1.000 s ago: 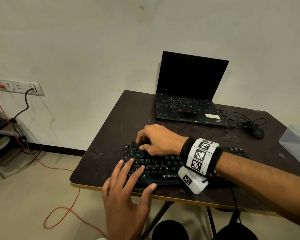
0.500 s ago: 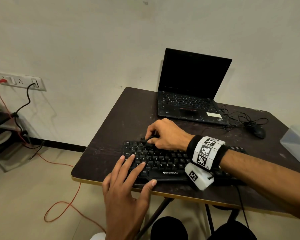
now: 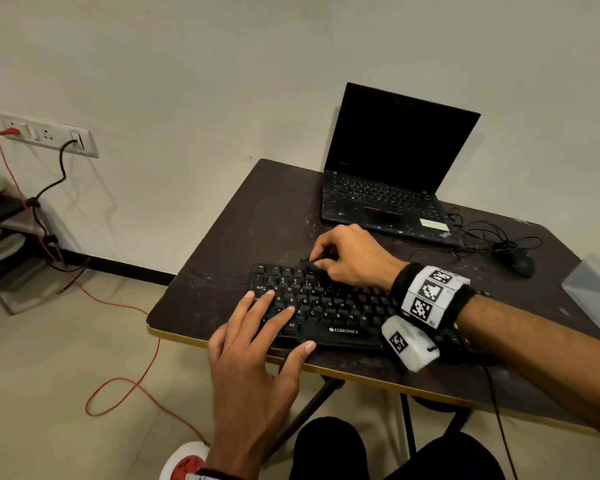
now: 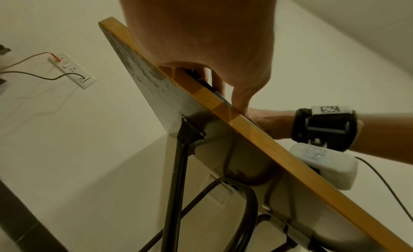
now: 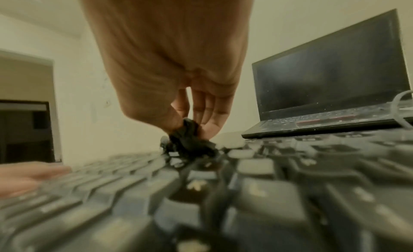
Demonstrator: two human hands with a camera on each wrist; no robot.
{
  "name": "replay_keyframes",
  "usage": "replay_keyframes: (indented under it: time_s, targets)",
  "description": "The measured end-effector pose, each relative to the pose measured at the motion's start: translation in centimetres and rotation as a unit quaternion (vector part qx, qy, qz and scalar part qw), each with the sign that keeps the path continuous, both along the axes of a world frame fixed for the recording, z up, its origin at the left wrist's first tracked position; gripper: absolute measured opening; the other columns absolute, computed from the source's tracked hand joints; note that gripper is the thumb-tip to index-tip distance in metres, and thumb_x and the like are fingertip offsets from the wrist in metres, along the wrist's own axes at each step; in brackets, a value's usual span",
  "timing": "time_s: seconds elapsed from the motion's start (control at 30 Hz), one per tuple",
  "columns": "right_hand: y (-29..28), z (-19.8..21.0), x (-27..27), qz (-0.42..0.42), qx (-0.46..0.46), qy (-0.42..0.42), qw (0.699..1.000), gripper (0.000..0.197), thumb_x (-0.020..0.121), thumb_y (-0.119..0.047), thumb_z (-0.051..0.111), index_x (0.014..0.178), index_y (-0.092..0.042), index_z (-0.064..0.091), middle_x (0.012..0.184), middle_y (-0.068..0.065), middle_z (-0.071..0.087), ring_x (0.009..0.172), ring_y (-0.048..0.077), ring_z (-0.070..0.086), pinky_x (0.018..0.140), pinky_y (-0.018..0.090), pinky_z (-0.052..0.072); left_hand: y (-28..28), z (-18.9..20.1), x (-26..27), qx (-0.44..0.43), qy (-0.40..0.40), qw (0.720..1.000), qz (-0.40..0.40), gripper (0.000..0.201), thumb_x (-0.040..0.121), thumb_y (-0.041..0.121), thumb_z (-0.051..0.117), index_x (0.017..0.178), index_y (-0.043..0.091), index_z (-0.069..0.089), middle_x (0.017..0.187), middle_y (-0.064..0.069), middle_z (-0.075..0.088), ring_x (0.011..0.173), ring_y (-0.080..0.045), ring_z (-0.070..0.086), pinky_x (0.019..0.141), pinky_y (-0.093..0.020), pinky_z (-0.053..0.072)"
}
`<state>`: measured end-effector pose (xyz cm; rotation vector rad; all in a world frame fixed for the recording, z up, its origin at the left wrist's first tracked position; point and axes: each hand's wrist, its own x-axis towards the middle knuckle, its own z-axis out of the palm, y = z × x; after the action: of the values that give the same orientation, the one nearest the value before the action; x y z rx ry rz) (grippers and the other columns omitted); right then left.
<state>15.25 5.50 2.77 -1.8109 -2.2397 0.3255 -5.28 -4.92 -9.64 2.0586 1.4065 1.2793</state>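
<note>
A: How is the grip on the right hand?

B: Closed tight. Thumb and fingertips pinch a small black tool, and its end touches the keys in the top rows of the keyboard. I can't make out what kind of tool it is.

A: And the hand's pose?

B: The knuckles are arched up and the wrist is low over the right half of the keys. The forearm comes in from the right across the counter.

A: The left hand?

B: No grip there at all — the fingers are straight and spread, with the tips pressing flat on the keyboard's left end. The thumb reaches out to its front edge, below the space bar, and the wrist hangs off the counter's near edge.

A: Where does the keyboard sit?

B: Close to the counter's near edge, in front of the open laptop with its dark screen. A mouse lies off to the right — well apart from both hands.
</note>
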Motion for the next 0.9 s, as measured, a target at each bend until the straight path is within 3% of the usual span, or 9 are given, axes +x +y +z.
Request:
replay_keyframes:
  time_s: [0.1, 0.23, 0.37, 0.47, 0.6, 0.9]
  targets:
    - [-0.5, -0.3, -0.7, 0.051, -0.013, -0.006, 0.999, 0.006, 0.092, -0.025, 0.081, 0.097, -0.029, 0.082, 0.093, -0.013, 0.079, 0.081, -0.006, 0.065, 0.078, 0.012, 0.049, 0.1, 0.0, 0.0, -0.001, -0.005, 1.000, 0.003, 0.052, 0.088, 0.068, 0.056, 0.132, 0.042, 0.065, 0.157, 0.020, 0.046, 0.154, -0.002, 0.026, 0.114, -0.034, 0.023]
    - [0.3, 0.2, -0.2, 0.022, -0.014, -0.009, 1.000, 0.007, 0.092, -0.020, 0.081, 0.095, -0.026, 0.083, 0.091, -0.011, 0.079, 0.087, 0.004, 0.071, 0.088, 0.029, 0.060, 0.0, 0.0, 0.1, -0.002, 0.006, 1.000, 0.006, 0.052, 0.088, 0.066, 0.057, 0.132, 0.040, 0.066, 0.157, 0.019, 0.047, 0.154, -0.003, 0.026, 0.114, -0.033, 0.022]
    - [-0.2, 0.8, 0.0, 0.070, -0.041, -0.018, 0.997, 0.007, 0.092, -0.022, 0.084, 0.095, -0.028, 0.083, 0.093, -0.013, 0.080, 0.087, -0.002, 0.071, 0.080, 0.014, 0.054, 0.0, 0.2, 0.0, 0.004, 0.008, 1.000, 0.011, 0.052, 0.088, 0.063, 0.060, 0.133, 0.038, 0.066, 0.157, 0.017, 0.047, 0.154, -0.004, 0.027, 0.115, -0.038, 0.026]
    - [-0.5, 1.1, 2.7, 0.024, -0.043, -0.033, 0.998, 0.006, 0.091, -0.020, 0.084, 0.094, -0.025, 0.084, 0.087, -0.014, 0.079, 0.079, -0.005, 0.069, 0.077, 0.017, 0.052, -0.1, 0.2, 0.0, 0.008, 0.022, 1.000, 0.014, 0.052, 0.088, 0.061, 0.061, 0.133, 0.036, 0.066, 0.157, 0.014, 0.048, 0.153, -0.007, 0.030, 0.115, -0.047, 0.031]
    - [-1.6, 1.0, 4.5, 0.010, -0.051, -0.032, 0.998, 0.006, 0.091, -0.019, 0.085, 0.093, -0.025, 0.083, 0.085, -0.013, 0.079, 0.079, -0.003, 0.070, 0.079, 0.018, 0.054, -0.1, 0.2, 0.2, 0.011, 0.007, 1.000, 0.022, 0.053, 0.086, 0.060, 0.060, 0.131, 0.034, 0.068, 0.156, 0.013, 0.050, 0.153, -0.009, 0.032, 0.114, -0.047, 0.031]
    - [1.4, 0.6, -3.6, 0.097, 0.000, -0.018, 0.995, 0.005, 0.090, -0.021, 0.084, 0.093, -0.025, 0.083, 0.088, -0.012, 0.080, 0.082, 0.001, 0.068, 0.084, 0.020, 0.053, -0.1, 0.2, 0.2, 0.013, -0.013, 1.000, 0.014, 0.051, 0.087, 0.058, 0.063, 0.130, 0.032, 0.069, 0.155, 0.013, 0.051, 0.153, -0.008, 0.031, 0.115, -0.052, 0.030]
